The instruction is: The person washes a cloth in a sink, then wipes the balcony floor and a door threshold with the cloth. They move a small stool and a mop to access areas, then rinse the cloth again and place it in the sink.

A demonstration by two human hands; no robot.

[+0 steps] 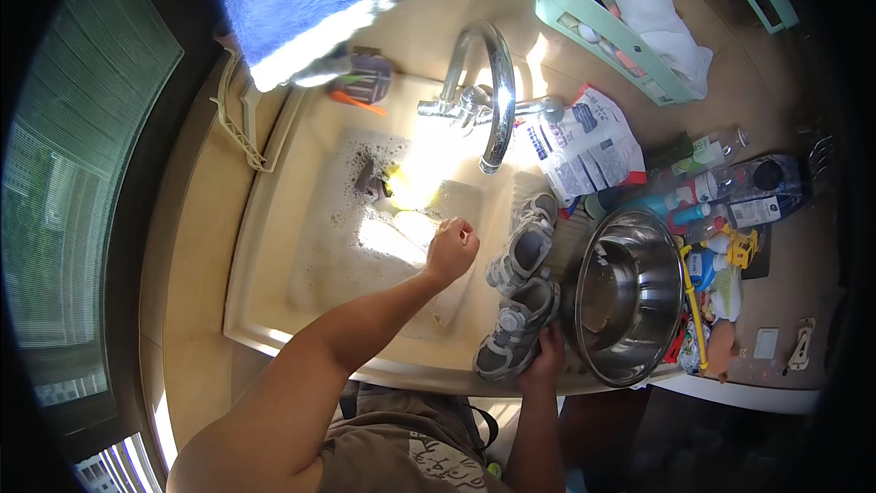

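My left hand (452, 251) is above the cream laundry sink (263, 287), its fingers curled into a loose fist with nothing visible in them. Cloudy, sudsy water (321, 246) fills the basin below. In it are a yellow item (410, 190), washed out by glare, and a dark item (366, 177) among the bubbles. On the sink's right side, my right hand (545, 358) grips the near grey sneaker (510, 339) at its lower right side; some fingers are hidden by the shoe. A matching sneaker (527, 243) sits just beyond it, touching it.
A chrome faucet (503, 96) arches over the basin. Right of the shoes stands a stainless steel bowl (629, 298). A printed plastic bag (588, 147) and several bottles (708, 150) crowd the counter. A blue fluffy cloth (308, 0) hangs at top left, and a mint-green basket (616, 55) is at upper right.
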